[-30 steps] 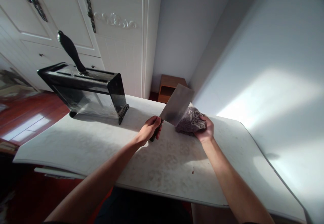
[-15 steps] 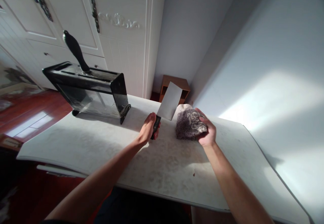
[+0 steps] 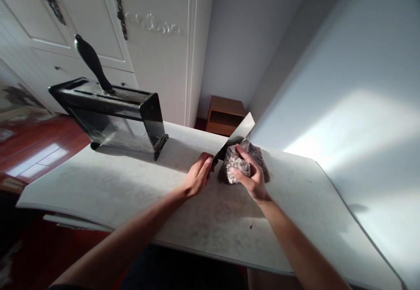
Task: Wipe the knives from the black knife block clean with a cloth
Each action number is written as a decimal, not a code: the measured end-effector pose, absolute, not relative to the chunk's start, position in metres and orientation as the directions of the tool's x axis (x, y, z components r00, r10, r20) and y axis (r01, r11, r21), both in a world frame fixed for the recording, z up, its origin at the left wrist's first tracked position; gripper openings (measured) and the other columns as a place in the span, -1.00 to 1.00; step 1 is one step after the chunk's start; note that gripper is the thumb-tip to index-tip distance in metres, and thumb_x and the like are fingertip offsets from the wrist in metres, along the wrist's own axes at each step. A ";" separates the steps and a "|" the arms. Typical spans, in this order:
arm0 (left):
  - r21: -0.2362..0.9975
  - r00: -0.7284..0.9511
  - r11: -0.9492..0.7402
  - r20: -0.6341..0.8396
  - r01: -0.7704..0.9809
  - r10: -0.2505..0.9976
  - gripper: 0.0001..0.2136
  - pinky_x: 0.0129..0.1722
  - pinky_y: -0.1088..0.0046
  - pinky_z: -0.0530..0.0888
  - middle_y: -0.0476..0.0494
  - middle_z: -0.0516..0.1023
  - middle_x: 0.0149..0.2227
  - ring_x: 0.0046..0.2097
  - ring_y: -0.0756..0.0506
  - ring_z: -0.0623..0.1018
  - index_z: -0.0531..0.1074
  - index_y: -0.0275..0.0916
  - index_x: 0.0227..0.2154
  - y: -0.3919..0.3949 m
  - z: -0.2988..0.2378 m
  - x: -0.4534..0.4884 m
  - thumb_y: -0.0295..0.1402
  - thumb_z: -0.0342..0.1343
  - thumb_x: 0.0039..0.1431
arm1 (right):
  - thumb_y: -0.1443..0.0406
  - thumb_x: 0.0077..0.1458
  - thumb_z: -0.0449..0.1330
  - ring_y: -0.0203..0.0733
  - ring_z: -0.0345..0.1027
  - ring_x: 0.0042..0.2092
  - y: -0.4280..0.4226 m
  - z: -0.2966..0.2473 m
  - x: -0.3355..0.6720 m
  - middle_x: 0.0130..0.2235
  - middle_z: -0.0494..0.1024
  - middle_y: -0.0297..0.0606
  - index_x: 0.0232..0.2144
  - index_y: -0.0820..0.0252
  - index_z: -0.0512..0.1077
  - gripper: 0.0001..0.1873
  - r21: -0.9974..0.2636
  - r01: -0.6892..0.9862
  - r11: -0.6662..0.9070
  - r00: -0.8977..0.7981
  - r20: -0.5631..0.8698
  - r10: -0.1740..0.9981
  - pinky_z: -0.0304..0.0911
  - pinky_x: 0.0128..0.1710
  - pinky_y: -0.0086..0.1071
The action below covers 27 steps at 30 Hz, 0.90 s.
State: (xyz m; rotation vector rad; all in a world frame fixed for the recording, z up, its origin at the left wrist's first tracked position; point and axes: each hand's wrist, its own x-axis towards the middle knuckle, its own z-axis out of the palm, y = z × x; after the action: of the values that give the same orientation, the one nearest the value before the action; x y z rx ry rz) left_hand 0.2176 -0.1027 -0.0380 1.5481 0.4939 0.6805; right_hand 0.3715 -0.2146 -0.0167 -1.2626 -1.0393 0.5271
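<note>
Left hand [image 3: 198, 175]'s wrapped round the cleaver handle [image 3: 215, 163], and near the far edge of the counter [image 3: 131, 185] the right hand [image 3: 254, 180], clutching the bunched cloth [image 3: 233, 162], just brought it to the blade [image 3: 239, 133], so wiping's probably on.

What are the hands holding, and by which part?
The left hand holds the cleaver by its dark handle; the right hand holds the patterned cloth by a bunched part beside the cleaver.
</note>
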 end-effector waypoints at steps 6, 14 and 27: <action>0.963 0.733 -0.268 0.167 0.022 0.659 -0.53 -0.50 0.47 0.31 0.01 0.34 -0.51 -0.49 -0.01 0.32 0.32 -0.23 -0.21 -0.100 -0.041 0.215 0.05 -0.30 0.32 | 0.50 -0.04 0.18 -0.02 0.35 0.15 -0.210 -0.033 0.368 0.15 0.47 -0.18 0.26 0.01 0.24 -0.21 -0.583 0.699 0.414 0.040 0.609 0.792 0.26 0.18 -0.09; 0.985 0.764 -0.168 0.132 -0.032 0.631 -0.55 -0.58 0.51 0.25 0.05 0.30 -0.55 -0.56 0.04 0.28 0.30 -0.22 -0.28 -0.101 -0.041 0.216 0.06 -0.26 0.32 | 0.52 0.03 0.11 -0.03 0.44 0.04 -0.207 -0.034 0.370 0.03 0.55 -0.16 0.23 -0.01 0.28 -0.28 -0.424 0.824 0.375 0.026 0.691 0.722 0.38 0.06 -0.12; 0.963 0.696 0.014 0.185 -0.270 0.694 -0.65 -0.67 0.58 0.18 0.05 0.36 -0.38 -0.64 0.15 0.26 0.23 -0.24 -0.16 -0.100 -0.038 0.221 -0.03 0.00 0.26 | 0.33 0.16 0.14 -0.09 0.49 -0.15 -0.203 -0.036 0.373 -0.18 0.63 -0.24 -0.17 0.08 0.54 -0.78 -0.730 0.664 0.165 0.424 0.549 0.721 0.38 -0.08 -0.22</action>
State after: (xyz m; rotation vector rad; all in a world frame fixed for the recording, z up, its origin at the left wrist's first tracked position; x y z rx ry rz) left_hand 0.2212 -0.1001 -0.0382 1.3629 0.3887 0.7801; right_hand 0.3729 -0.2026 -0.0363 -1.5324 -1.2725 0.0621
